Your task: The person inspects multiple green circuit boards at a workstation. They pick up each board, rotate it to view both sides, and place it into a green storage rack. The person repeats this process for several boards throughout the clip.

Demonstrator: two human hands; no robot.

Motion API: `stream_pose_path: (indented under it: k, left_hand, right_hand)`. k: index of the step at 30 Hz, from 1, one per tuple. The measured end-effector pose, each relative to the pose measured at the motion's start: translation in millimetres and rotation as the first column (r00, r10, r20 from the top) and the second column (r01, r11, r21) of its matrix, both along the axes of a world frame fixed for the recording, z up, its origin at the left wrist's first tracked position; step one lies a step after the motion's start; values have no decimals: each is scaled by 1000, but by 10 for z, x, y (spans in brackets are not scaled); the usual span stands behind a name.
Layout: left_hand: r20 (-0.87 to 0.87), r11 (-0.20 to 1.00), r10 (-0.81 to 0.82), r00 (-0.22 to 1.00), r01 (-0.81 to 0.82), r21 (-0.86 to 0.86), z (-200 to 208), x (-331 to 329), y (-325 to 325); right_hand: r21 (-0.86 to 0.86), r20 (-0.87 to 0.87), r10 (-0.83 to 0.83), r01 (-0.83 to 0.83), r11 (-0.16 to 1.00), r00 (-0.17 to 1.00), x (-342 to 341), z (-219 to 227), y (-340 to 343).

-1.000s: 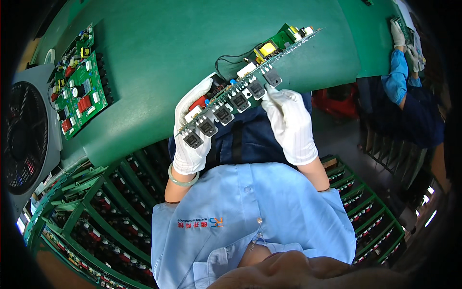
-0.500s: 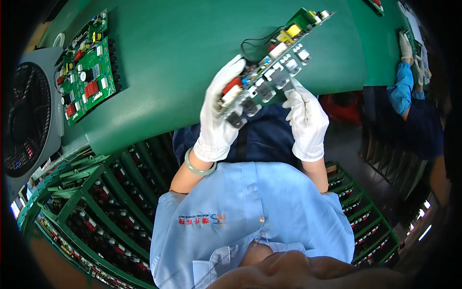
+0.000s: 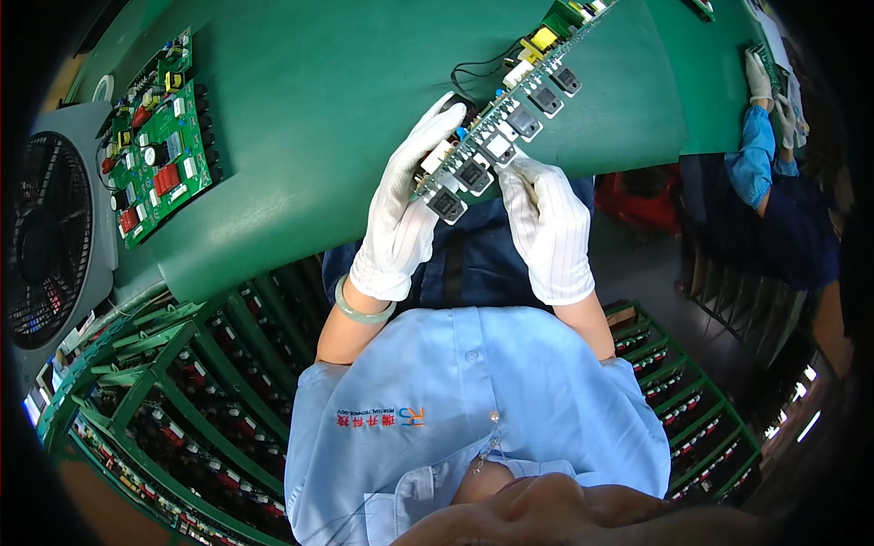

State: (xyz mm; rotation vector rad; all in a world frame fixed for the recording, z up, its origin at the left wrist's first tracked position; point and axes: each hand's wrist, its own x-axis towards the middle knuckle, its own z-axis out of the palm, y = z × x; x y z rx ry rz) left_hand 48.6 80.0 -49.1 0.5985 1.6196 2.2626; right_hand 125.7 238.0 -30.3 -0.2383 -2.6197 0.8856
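Note:
A green circuit board (image 3: 492, 121) is held tilted above the table's near edge, its far end pointing up and to the right. Along its lower edge runs a row of black square components (image 3: 523, 121) on pale mounts; yellow, white and blue parts and a loose black wire sit on its other side. My white-gloved left hand (image 3: 398, 200) is closed round the near left end of the board. The gloved right hand (image 3: 549, 227) has its thumb and fingers pinched at one of the black components, partly hiding it.
More populated circuit boards (image 3: 168, 150) lie on the green table (image 3: 300, 164) at the left, beside a large black-and-grey fan (image 3: 55, 218). Green racks (image 3: 173, 364) of boards stand at both sides of me. At far right, a co-worker's gloved hands (image 3: 760, 77) handle another board.
The board has turned so its row of black components faces me more squarely. My right hand has moved left along that row to a nearer component.

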Motion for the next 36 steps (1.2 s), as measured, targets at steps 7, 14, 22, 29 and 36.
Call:
stream_pose_path:
  k: [7, 14, 22, 29, 36]
  left_hand:
    - [-48, 1000, -14, 999, 15, 20, -48, -18, 6]
    - [-48, 999, -9, 999, 12, 51, -46, -12, 15]
    - [6, 999, -26, 1000, 26, 30, -1, -15, 15]
    - [1, 1000, -31, 1000, 31, 4, -11, -10, -2]
    - [-20, 999, -34, 999, 34, 17, -23, -10, -1]
  right_hand:
    - [-3, 23, 12, -12, 1000, 1000, 8, -20, -1]
    - [-10, -4, 29, -29, 1000, 1000, 21, -42, -16]
    - [-23, -27, 38, -39, 999, 999, 19, -64, -4]
    - [-35, 25, 46, -45, 998, 999, 29, -34, 3]
    - [-16, 6, 79, -79, 997, 997, 66, -42, 29]
